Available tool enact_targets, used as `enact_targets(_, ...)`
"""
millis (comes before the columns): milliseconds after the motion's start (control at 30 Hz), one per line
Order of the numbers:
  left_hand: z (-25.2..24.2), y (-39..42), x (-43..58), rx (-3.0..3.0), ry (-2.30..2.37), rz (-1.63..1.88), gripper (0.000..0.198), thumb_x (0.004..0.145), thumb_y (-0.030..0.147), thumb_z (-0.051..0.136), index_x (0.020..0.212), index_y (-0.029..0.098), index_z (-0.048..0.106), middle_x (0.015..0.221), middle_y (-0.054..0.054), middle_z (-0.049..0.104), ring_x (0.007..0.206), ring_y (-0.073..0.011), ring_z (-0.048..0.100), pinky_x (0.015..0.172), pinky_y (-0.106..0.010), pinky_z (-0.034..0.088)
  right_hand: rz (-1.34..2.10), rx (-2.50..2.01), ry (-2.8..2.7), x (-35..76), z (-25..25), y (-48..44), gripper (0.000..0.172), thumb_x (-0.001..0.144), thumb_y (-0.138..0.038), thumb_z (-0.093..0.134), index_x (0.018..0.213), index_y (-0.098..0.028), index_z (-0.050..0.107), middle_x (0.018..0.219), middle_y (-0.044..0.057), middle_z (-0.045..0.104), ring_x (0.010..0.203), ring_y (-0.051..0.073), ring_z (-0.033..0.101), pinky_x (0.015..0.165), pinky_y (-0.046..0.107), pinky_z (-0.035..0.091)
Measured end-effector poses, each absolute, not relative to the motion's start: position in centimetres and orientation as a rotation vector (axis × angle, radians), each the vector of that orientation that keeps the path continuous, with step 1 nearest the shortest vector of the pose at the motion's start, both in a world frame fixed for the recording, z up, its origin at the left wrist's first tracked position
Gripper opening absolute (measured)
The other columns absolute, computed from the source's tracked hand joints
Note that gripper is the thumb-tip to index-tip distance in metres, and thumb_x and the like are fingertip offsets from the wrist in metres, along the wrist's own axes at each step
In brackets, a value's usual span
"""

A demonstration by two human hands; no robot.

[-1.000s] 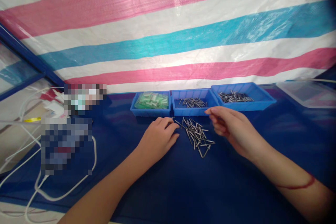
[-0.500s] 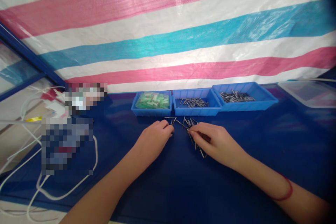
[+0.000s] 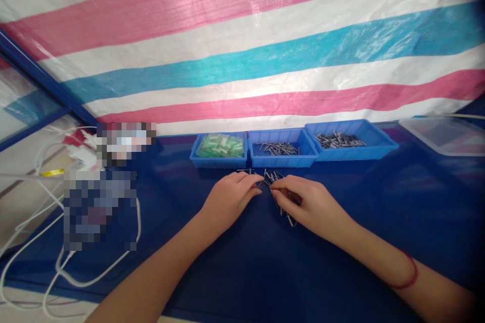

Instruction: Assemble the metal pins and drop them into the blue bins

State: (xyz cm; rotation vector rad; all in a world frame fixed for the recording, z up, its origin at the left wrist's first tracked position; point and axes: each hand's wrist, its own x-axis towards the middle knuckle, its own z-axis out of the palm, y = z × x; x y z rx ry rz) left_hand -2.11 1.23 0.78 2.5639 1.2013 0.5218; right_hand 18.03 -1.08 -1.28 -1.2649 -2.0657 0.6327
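A loose pile of blind rivets (image 3: pixel 287 215), thin metal pins with wider silvery sleeves, lies on the dark blue table in front of the bins. My right hand (image 3: pixel 308 202) is over this pile, thumb and forefinger pinched on a rivet that the fingertips mostly cover. Just left of it, my left hand (image 3: pixel 229 199) has thumb and forefinger stretched toward the right fingertips, a small gap between them. A few rivets (image 3: pixel 245 170) lie beyond the left fingers, partly hidden. Behind the hands, the middle blue bin (image 3: pixel 282 161) and the right blue bin (image 3: pixel 356 153) hold more rivets.
The left blue bin (image 3: pixel 220 162) contains green-and-white packets (image 3: pixel 222 145). A translucent plastic lid (image 3: pixel 441 136) lies at the far right. White cables (image 3: pixel 139 217) loop across the table's left side, near blurred objects. A striped sheet (image 3: pixel 242 70) hangs behind.
My left hand has moved right, toward the right fingertips, and its thumb and forefinger have stretched out. My right hand stays over the pile, nearly still.
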Motion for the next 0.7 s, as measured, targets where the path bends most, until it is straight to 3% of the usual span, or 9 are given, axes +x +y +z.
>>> enact_targets(133, 1.2, 0.6, -1.6, 2.249, 1.156, 0.749, 0.034, 0.087, 0.027, 0.060, 0.120, 0.022, 0.055, 0.089, 0.001, 0.070, 0.085, -0.0151, 0.064, 0.086, -0.027, 0.047, 0.759, -1.202, -1.936, 17.8, -1.2, -1.3, 0.021, 0.089, -0.030, 0.053, 0.103, -0.021, 0.065, 0.078, 0.002, 0.060, 0.060, 0.012, 0.051, 0.055, 0.027, 0.039)
enact_targets(367, 0.8, 0.2, -1.1, 1.755, 1.063, 0.816, 0.046, 0.080, 0.033, 0.068, 0.121, 0.021, 0.053, 0.088, -0.001, 0.070, 0.080, -0.0150, 0.066, 0.077, -0.026, 0.050, 1.026, -1.019, -1.785, 17.6, -0.7, -1.5, 0.021, 0.091, -0.035, 0.051, 0.101, -0.024, 0.066, 0.095, 0.005, 0.063, 0.082, 0.016, 0.059, 0.061, 0.027, 0.046)
enact_targets(533, 0.8, 0.2, -1.2, 1.661, 0.972, 0.785, 0.048, 0.078, 0.035, 0.070, 0.121, 0.020, 0.054, 0.090, -0.003, 0.070, 0.077, -0.0152, 0.065, 0.072, -0.026, 0.051, 1.069, -0.995, -1.781, 17.7, -0.1, -1.8, 0.020, 0.092, -0.037, 0.049, 0.092, -0.023, 0.063, 0.091, 0.005, 0.060, 0.082, 0.017, 0.058, 0.063, 0.027, 0.048)
enact_targets(700, 1.8, 0.1, -1.2, 1.921, 0.990, 0.684, 0.024, 0.085, 0.034, 0.061, 0.102, 0.017, 0.067, 0.094, -0.003, 0.071, 0.084, -0.0156, 0.064, 0.078, -0.025, 0.048, 1.002, -1.051, -1.730, 17.8, 0.2, -2.0, 0.019, 0.091, -0.037, 0.051, 0.091, -0.022, 0.063, 0.090, 0.006, 0.062, 0.081, 0.017, 0.059, 0.064, 0.028, 0.048)
